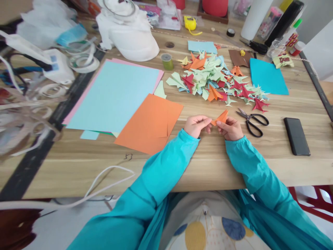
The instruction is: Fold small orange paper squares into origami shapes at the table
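Between my two hands is a small folded piece of orange paper (221, 118), above the table near its front. My left hand (197, 125) pinches its left tip between thumb and fingers. The body of the fold is gripped by my right hand (230, 128), thumb on the near side. Just beyond lies a heap of folded paper figures (208, 74) in pale green, orange, red and blue. Black-handled scissors (252, 121) rest right of my right hand, blades partly open. Orange paper sheets (153, 121) lie to the left of my left hand.
Light blue sheets (111, 93) over pink ones lie at left. A phone (297, 136) is at right, with bright blue paper (269, 77) behind it. A green thread spool (167, 61), white cap (132, 38) and yellow tape measure (190, 23) stand farther back. Cables (111, 170) cross the front left.
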Demonstrator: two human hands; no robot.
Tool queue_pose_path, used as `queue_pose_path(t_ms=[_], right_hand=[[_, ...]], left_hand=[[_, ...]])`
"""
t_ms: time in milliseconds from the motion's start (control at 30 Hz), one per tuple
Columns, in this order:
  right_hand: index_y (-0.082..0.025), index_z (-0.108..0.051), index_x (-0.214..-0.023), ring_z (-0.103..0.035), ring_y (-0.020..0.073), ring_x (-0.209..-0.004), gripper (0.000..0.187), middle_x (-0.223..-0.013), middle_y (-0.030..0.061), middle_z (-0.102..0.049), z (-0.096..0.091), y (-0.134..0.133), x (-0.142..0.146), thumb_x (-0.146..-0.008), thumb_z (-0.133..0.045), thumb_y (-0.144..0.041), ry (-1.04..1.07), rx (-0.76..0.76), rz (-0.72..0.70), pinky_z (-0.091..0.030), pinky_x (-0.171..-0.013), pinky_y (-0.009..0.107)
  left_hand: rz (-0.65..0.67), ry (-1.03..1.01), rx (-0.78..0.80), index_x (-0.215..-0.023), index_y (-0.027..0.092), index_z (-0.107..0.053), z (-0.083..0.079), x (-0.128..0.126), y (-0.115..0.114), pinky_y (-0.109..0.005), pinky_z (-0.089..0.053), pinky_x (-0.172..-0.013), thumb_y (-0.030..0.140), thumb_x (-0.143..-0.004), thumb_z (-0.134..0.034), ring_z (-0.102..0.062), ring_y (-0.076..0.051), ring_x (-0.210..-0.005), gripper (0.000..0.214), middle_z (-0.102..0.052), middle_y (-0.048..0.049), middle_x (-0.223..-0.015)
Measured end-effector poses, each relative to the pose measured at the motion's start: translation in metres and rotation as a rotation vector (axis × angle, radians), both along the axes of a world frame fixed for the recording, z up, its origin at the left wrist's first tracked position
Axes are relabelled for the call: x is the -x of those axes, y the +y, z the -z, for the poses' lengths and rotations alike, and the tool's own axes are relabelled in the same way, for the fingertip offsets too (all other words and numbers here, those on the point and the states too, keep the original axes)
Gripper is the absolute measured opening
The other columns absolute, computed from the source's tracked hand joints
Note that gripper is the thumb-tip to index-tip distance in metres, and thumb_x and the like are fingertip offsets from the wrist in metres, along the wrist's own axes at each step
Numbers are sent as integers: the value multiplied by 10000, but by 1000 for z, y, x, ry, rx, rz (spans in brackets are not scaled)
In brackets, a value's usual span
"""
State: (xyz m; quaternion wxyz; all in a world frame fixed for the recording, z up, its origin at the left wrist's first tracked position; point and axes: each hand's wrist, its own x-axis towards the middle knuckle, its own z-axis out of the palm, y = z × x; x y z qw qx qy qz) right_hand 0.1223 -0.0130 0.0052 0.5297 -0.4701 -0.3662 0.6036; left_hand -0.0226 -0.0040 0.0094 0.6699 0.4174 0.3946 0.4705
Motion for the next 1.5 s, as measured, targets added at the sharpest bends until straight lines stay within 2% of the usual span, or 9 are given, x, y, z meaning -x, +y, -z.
queue_pose_path(t_ms=[233, 467, 600, 800, 1000, 1200, 1300, 1400, 1500], right_hand=[[-172, -630, -614, -460, 62, -379, 233, -469, -47, -554, -1, -1, 0, -493, -784, -299, 2, 17, 6, -349, -343, 194], [-166, -636, -621, -472, 61, -395, 229, -510, -37, -581, 3, 0, -3, -506, -779, -302, -7, -11, -77, -376, -366, 198], [-159, -628, -615, -489, 64, -387, 254, -519, -31, -597, -1, 0, -2, -492, -785, -317, 42, 38, -74, -383, -362, 195], [-147, -615, -653, -560, 107, -436, 314, -541, 7, -627, -3, 1, -3, -540, -748, -408, 111, 109, -41, -422, -374, 211], [-158, -615, -670, -562, 90, -445, 315, -567, -3, -648, -2, 1, -2, -475, -796, -327, 119, 94, -6, -438, -404, 202], [-167, -605, -664, -540, 85, -408, 329, -532, -17, -642, 4, 1, -1, -460, -801, -336, 67, 62, -6, -422, -401, 213], [-162, -614, -687, -551, 86, -420, 306, -555, -7, -657, 7, 0, 0, -508, -778, -348, 5, 15, -31, -436, -417, 215], [-157, -618, -687, -533, 80, -391, 296, -543, -6, -654, 4, -2, 1, -523, -769, -352, -59, -3, -29, -429, -393, 211], [-154, -618, -676, -510, 75, -367, 302, -521, -10, -642, 0, -3, 1, -516, -769, -360, -111, 10, -16, -408, -361, 204]], left_hand=[[12, -63, 68, -642, 106, -594, 0, 0, 1, -246, -480, -438, 383, -621, -682, -534, -95, -419, 292, -595, -14, -558], [45, 87, -68, -608, 114, -609, -1, -1, 0, -219, -438, -426, 355, -603, -703, -514, -80, -396, 258, -576, -1, -501], [69, 141, -82, -574, 118, -606, -3, 1, -1, -211, -418, -413, 356, -630, -680, -510, -80, -381, 255, -565, 2, -482], [10, 180, -91, -563, 120, -593, -3, 2, 0, -212, -420, -410, 357, -632, -680, -505, -79, -373, 262, -569, 1, -486], [-57, 161, -80, -553, 120, -558, -1, 3, 2, -203, -414, -387, 356, -616, -693, -487, -72, -358, 279, -550, 11, -464], [-5, 45, 13, -792, 103, -630, -3, -2, -1, -259, -522, -533, 352, -560, -730, -611, -130, -553, 355, -656, -39, -637], [11, 81, -29, -764, 103, -639, -2, -2, -2, -264, -529, -563, 349, -589, -712, -613, -129, -547, 311, -667, -48, -639], [-2, 136, -69, -699, 106, -629, -1, -1, -2, -248, -516, -524, 327, -609, -700, -583, -107, -474, 249, -667, -46, -619], [0, 126, -74, -724, 102, -620, 0, 0, -1, -239, -502, -488, 321, -608, -701, -569, -101, -443, 260, -664, -45, -615]])
